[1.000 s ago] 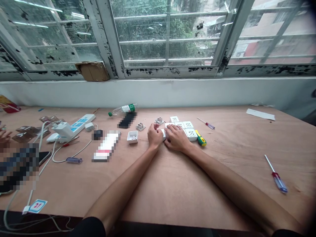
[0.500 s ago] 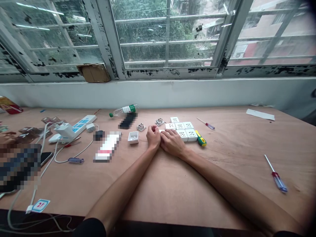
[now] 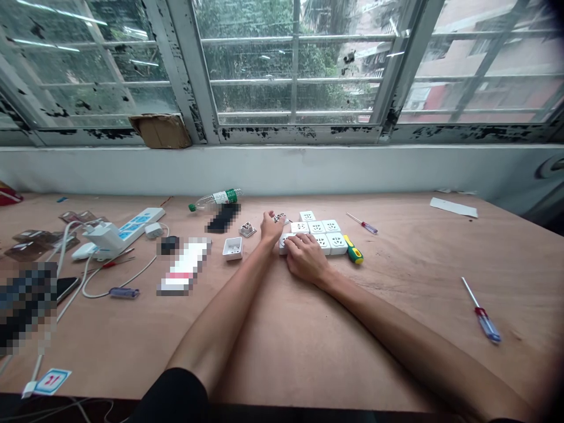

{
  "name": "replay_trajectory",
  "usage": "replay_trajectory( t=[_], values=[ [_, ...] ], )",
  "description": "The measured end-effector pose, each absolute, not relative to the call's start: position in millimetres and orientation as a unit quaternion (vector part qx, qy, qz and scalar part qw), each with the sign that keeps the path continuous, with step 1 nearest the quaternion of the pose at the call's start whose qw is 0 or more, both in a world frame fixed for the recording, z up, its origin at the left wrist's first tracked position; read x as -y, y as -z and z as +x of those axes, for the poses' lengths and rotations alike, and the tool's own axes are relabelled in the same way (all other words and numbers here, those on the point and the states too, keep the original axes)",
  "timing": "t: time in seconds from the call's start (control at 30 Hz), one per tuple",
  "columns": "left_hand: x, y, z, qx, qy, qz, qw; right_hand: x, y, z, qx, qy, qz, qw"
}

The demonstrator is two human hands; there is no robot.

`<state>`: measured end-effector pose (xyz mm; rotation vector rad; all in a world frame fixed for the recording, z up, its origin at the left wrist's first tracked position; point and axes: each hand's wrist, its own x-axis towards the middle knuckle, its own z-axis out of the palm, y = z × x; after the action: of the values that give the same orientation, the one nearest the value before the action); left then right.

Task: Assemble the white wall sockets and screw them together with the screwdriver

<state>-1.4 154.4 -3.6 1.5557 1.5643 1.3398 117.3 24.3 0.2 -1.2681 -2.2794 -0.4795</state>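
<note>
The right hand (image 3: 306, 258) lay unclosed, fingers over white square plastic sockets (image 3: 337, 243); the left hand (image 3: 269, 229) met a pale socket insert (image 3: 279, 218) — whether gripping, unclear. Nearer than both hands, brown wooden tabletop (image 3: 304, 352) stretched to its edge.

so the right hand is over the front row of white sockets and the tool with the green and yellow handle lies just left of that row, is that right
Not quite: the tool with the green and yellow handle lies just right of that row, as the head view shows. The right hand is indeed over the front row of white sockets.
</note>
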Motion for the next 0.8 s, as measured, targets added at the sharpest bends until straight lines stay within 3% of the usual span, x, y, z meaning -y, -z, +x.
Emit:
replay_trajectory(
  t=[0.3, 0.8],
  values=[
    [-155.4, 2.0, -13.5, -0.599, -0.427, 0.641, 0.22, -25.0, 4.2, 115.9, 0.832, 0.183, -0.459, 0.252],
    [-102.7, 14.4, -34.1, -0.574, -0.438, 0.675, 0.152, -15.9, 7.0, 118.5, 0.831, 0.136, -0.437, 0.317]
  ],
)
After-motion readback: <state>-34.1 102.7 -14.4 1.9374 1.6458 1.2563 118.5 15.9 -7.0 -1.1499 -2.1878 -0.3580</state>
